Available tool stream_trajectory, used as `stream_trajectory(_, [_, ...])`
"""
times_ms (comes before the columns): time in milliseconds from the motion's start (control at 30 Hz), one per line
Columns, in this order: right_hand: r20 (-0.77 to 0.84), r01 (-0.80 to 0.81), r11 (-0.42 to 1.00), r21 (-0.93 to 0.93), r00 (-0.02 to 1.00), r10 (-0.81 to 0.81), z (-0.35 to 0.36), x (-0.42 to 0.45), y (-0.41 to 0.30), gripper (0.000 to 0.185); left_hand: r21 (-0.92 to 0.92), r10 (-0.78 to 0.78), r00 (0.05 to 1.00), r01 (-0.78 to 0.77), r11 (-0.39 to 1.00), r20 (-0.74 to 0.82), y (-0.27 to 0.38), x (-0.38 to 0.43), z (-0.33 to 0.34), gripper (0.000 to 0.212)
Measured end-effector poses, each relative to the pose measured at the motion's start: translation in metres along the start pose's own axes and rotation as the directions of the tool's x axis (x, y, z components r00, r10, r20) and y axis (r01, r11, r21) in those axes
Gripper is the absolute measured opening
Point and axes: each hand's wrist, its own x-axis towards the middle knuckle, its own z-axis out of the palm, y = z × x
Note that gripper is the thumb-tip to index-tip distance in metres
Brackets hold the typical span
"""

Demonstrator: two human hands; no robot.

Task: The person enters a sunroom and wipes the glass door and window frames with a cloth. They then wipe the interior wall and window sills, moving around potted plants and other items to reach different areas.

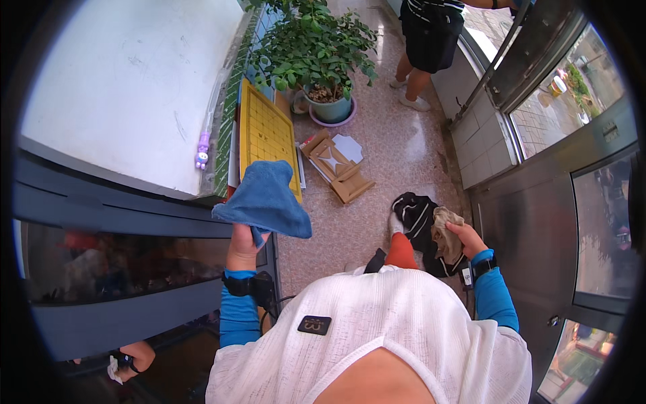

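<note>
My left hand [244, 246] holds up a blue cloth [266, 198], which drapes over the fingers and hides most of them. A crumpled beige cloth [447, 235] is pinched in my right hand [467, 238], low by the metal door. Just behind that cloth lies a dark fabric piece with white stripes [417, 216], beside my shoe; whether it touches the beige cloth I cannot tell.
A potted plant [330, 108] stands ahead, with opened cardboard packaging [337, 164] on the floor before it. A yellow board [267, 131] leans on the left wall. Another person [431, 40] stands at the window frame. A metal door [527, 227] flanks my right.
</note>
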Motion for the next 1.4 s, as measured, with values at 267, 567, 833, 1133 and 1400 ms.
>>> stream_trajectory(267, [0.12, -0.008, 0.997, 0.073, 0.993, 0.0, -0.038, 0.113, -0.103, 0.031, -0.37, -0.038, 0.997, 0.062, 0.927, 0.073, -0.02, 0.111, 0.083, 0.076])
stream_trajectory(567, [0.125, 0.066, 0.997, -0.033, 0.99, -0.062, -0.101, 0.186, -0.229, 0.033, -0.165, -0.09, 0.994, 0.078, 0.983, -0.066, -0.074, 0.246, 0.187, 0.077])
stream_trajectory(833, [0.222, -0.196, 0.978, 0.067, 0.959, 0.176, -0.14, 0.277, -0.243, 0.038, -0.195, -0.072, 0.979, 0.034, 0.98, -0.191, -0.072, 0.257, 0.188, 0.052])
stream_trajectory(1133, [0.278, -0.047, 0.988, -0.146, 0.957, 0.087, -0.051, 0.299, -0.311, 0.036, -0.001, -0.054, 0.832, 0.064, 0.998, -0.552, -0.041, 0.217, 0.124, 0.045])
stream_trajectory(1400, [0.275, -0.09, 0.972, -0.216, 0.95, 0.149, -0.02, 0.291, -0.32, 0.041, -0.155, -0.039, 0.864, -0.046, 0.987, -0.502, -0.04, 0.2, 0.065, 0.042])
